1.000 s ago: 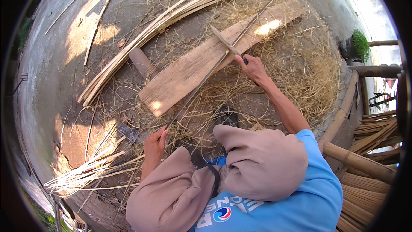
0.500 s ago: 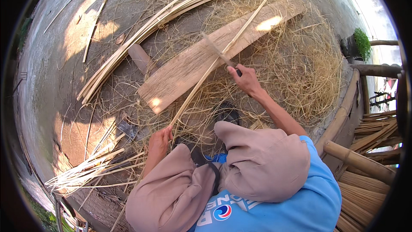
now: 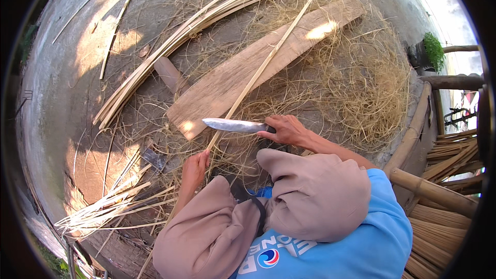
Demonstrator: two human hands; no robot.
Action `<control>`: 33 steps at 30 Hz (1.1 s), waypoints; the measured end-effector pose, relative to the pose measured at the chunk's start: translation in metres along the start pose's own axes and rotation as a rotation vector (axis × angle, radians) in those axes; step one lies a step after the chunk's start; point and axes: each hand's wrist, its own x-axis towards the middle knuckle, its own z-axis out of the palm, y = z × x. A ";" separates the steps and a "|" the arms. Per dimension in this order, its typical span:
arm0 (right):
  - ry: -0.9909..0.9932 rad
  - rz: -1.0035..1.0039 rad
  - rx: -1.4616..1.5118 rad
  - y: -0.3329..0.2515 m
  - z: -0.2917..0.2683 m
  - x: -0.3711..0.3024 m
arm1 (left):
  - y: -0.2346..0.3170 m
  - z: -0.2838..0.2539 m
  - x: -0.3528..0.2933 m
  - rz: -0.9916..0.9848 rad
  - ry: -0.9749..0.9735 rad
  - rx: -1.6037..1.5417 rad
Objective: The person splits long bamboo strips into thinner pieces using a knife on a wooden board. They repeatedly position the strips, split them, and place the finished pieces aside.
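My left hand point(image 3: 195, 168) is closed around the near part of a long, pale bamboo strip point(image 3: 267, 61), just left of my knees. From there the strip slants away to the upper right, crossing above a flat wooden plank point(image 3: 227, 82). In my right hand point(image 3: 287, 129) is a knife point(image 3: 235, 125) with a dark handle, gripped in closed fingers. Its broad blade points left and lies across the strip near my left hand, between that hand and the plank. Whether the edge touches the strip I cannot tell.
Thin curly shavings point(image 3: 372, 93) cover the ground around the plank, heaped at the right. A curved bundle of long strips point(image 3: 178, 36) lies beyond the plank. Shorter split strips point(image 3: 111, 206) are piled at the lower left. A bamboo rail point(image 3: 434, 191) stands at the right, with bundled strips beneath.
My right hand has drawn the knife back along the strip, from over the plank to near my left hand, and the blade has turned to point left. The left hand keeps its hold.
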 end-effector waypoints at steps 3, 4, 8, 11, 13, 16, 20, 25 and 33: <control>0.260 0.470 -0.210 0.113 -0.067 0.007 | -0.010 -0.001 -0.013 -0.022 -0.057 -0.067; 0.279 0.504 -0.087 0.111 -0.052 0.026 | -0.006 -0.003 -0.014 -0.033 -0.032 -0.040; 0.182 0.406 0.080 0.049 -0.041 0.047 | 0.032 0.000 0.019 0.020 0.003 -0.010; 0.033 0.028 -0.043 0.039 -0.027 0.023 | -0.002 0.001 0.008 -0.018 -0.074 -0.045; 0.145 0.294 -0.079 0.083 -0.039 0.016 | -0.018 -0.010 -0.021 -0.108 -0.098 -0.103; 0.515 0.923 0.225 0.180 -0.068 0.039 | -0.045 -0.020 -0.047 -0.146 -0.129 -0.196; 0.272 0.746 0.285 0.101 -0.067 0.036 | -0.016 -0.026 -0.015 -0.452 -0.440 -0.546; 0.009 0.125 0.115 -0.018 0.012 0.008 | 0.000 -0.017 0.011 -0.462 -0.581 -0.746; 0.000 0.161 0.126 -0.013 0.001 0.024 | 0.005 -0.024 0.031 -0.414 -0.537 -0.714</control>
